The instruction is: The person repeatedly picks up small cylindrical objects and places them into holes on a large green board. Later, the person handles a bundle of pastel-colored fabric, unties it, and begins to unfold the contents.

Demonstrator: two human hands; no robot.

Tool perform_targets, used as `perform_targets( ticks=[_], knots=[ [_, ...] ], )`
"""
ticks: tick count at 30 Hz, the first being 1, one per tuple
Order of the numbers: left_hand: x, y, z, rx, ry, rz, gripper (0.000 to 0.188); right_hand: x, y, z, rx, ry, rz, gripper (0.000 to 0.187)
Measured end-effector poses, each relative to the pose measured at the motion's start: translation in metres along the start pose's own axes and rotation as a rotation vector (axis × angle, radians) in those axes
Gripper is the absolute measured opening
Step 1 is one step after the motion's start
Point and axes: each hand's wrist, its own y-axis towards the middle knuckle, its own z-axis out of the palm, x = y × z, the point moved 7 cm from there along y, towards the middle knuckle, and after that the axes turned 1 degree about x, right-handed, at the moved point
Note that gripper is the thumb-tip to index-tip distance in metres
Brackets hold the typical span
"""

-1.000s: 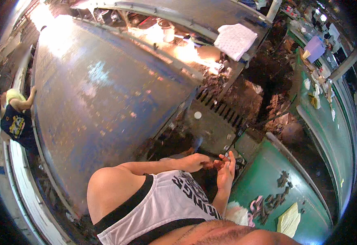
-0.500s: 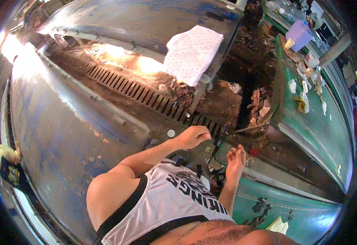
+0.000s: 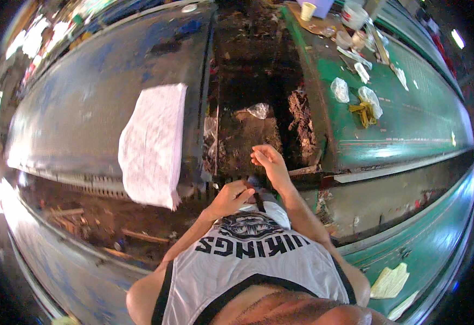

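Note:
My left hand hangs before my waist with its fingers loosely bent, and nothing shows in it. A little farther ahead and to the right is my right hand, raised, its thumb and fingers slightly apart and no object in its grasp. Both hands are free of the tables. To the left of them, a pale pink-white cloth lies on the dark long table and hangs over its near edge.
A green long table on the right bears a white crumpled bag, yellow scraps, a cream cup and a white bucket. Between the tables, clear plastic lies on a dirty floor. Behind right is a yellowish cloth.
My view and body have turned, so the gap between the tables is now ahead and the cloth appears farther left. My hands have come closer together.

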Motion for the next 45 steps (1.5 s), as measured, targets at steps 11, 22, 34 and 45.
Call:
perform_targets(
  ticks=[11,22,34,45],
  knots=[
    [0.123,0.217,-0.147,-0.477,-0.26,-0.366,0.029,0.051,0.23,-0.044,0.228,-0.289,0.15,0.027],
    [0.19,0.529,-0.257,-0.262,-0.138,-0.03,0.031,0.129,0.522,-0.101,0.054,-0.328,-0.002,0.035],
    [0.268,0.771,-0.414,-0.385,-0.367,-0.169,0.034,0.19,0.817,-0.131,0.059,-0.277,-0.146,0.04],
    [0.281,1.145,-0.51,-0.429,-0.296,0.071,0.036,0.339,1.194,-0.193,0.094,-0.22,-0.449,0.04]
  ],
)
